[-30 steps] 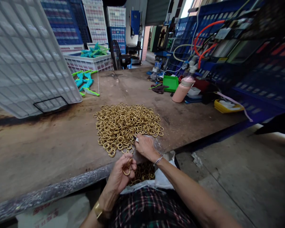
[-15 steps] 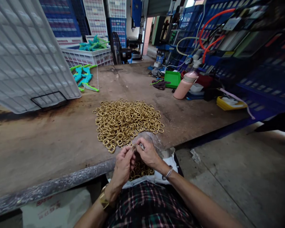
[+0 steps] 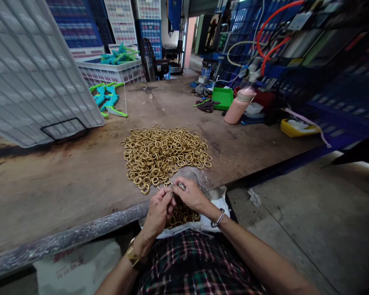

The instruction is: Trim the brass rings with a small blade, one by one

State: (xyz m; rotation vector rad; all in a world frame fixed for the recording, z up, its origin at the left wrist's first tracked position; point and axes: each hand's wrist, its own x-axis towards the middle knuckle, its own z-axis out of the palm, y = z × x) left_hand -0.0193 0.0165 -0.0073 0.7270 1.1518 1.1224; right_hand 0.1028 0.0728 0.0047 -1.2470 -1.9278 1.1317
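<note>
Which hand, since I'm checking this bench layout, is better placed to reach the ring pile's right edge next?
Probably the right hand: it lies nearer that side of the ring pile, while the left hand would likely have to reach across.

On my feed I count two hands (image 3: 158,209), one watch (image 3: 132,253), one bracelet (image 3: 220,219), one pink bottle (image 3: 236,110), and more rings (image 3: 166,152) than I can number.

Near left, the flat brown table (image 3: 55,200) has room. Round gold rings (image 3: 164,152) block the middle; a white plastic crate (image 3: 46,78), far left.
</note>
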